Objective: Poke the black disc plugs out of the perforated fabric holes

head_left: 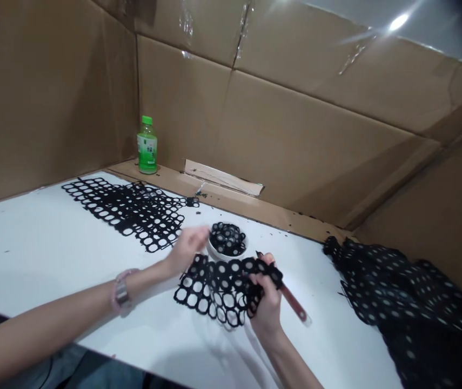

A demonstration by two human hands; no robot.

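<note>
My right hand [269,294] is closed on a strip of black mesh fabric [214,300] with rows of round holes. The same hand holds a slim tool with a red-brown handle [293,302]; its dark tip pokes out by the fingers, and its kind is not plain. Part of the mesh has open holes, while its upper band shows pale discs. Blurred by motion, my left hand [188,248] is beside the left rim of a white bowl [218,256]. Its fingers look bent, but what they hold, if anything, cannot be made out. Black pieces with pale dots [228,237] fill the bowl.
Flat on the white table [40,243] at the left lies more black holed mesh [129,210]. A heap of dotted black fabric [401,286] covers the right side. Behind stand a green bottle [147,148] and cardboard walls [295,135]. Small black scraps dot the back edge.
</note>
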